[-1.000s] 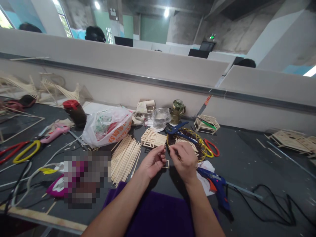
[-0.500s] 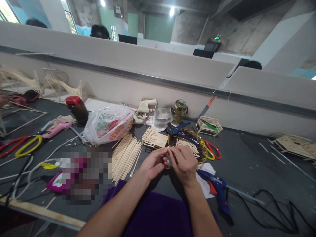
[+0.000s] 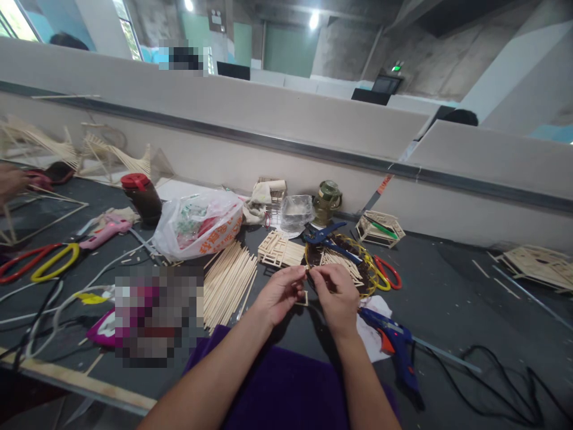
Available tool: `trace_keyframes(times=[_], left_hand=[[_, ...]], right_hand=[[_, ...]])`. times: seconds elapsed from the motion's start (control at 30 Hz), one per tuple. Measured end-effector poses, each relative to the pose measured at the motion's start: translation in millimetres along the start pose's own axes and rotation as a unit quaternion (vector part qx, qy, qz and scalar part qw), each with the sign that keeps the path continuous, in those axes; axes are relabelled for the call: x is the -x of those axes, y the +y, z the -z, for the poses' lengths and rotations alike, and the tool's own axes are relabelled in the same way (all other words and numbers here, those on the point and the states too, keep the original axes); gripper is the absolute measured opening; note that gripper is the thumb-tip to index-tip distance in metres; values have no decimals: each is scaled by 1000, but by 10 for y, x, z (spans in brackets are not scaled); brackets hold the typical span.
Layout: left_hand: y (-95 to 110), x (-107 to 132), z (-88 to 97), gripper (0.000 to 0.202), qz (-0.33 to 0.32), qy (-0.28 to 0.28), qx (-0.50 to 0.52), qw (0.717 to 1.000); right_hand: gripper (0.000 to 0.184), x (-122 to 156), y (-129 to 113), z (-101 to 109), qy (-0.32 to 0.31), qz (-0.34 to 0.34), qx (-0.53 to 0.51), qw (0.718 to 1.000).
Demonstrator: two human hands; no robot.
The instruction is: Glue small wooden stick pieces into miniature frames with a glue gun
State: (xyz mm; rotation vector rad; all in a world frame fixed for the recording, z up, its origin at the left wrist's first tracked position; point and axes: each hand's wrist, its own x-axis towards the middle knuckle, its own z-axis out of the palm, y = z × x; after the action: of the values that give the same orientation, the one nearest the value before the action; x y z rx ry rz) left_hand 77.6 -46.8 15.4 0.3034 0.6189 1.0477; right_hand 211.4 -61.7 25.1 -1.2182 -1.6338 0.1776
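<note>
My left hand (image 3: 280, 294) and my right hand (image 3: 336, 295) meet over the dark table, fingertips pinched together on a small wooden stick piece (image 3: 307, 270). A small square stick frame (image 3: 303, 298) lies on the table just below the hands. A bundle of long wooden sticks (image 3: 227, 283) lies left of my left hand. A flat wooden lattice panel (image 3: 277, 251) sits just beyond the hands. A blue glue gun (image 3: 394, 343) lies on a white paper right of my right wrist.
A plastic bag (image 3: 197, 224), a red-lidded jar (image 3: 142, 197), pink glue gun (image 3: 104, 232), red and yellow scissors (image 3: 40, 265) lie left. Blue cutters (image 3: 323, 234), yellow rings (image 3: 371, 270), a small wooden model (image 3: 379, 227) sit beyond. Black cable (image 3: 505, 373) trails right. Another person's hand (image 3: 9, 180) shows far left.
My two hands have drawn closer together, fingertips now touching on the small piece. The view has shifted slightly; another person's hand has appeared at the far left.
</note>
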Motion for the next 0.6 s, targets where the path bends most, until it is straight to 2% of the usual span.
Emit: trace_keyframes(times=[0.1, 0.23, 0.6], left_hand=[[7, 23, -32, 20, -25, 12, -33, 999], [3, 37, -57, 23, -61, 31, -80, 994], [-8, 42, -68, 19, -120, 25, -146, 982]], right_hand=[[15, -2, -6, 4, -15, -75, -67, 995], [17, -10, 5, 21, -37, -126, -113, 985], [15, -6, 11, 27, -40, -137, -145, 979]])
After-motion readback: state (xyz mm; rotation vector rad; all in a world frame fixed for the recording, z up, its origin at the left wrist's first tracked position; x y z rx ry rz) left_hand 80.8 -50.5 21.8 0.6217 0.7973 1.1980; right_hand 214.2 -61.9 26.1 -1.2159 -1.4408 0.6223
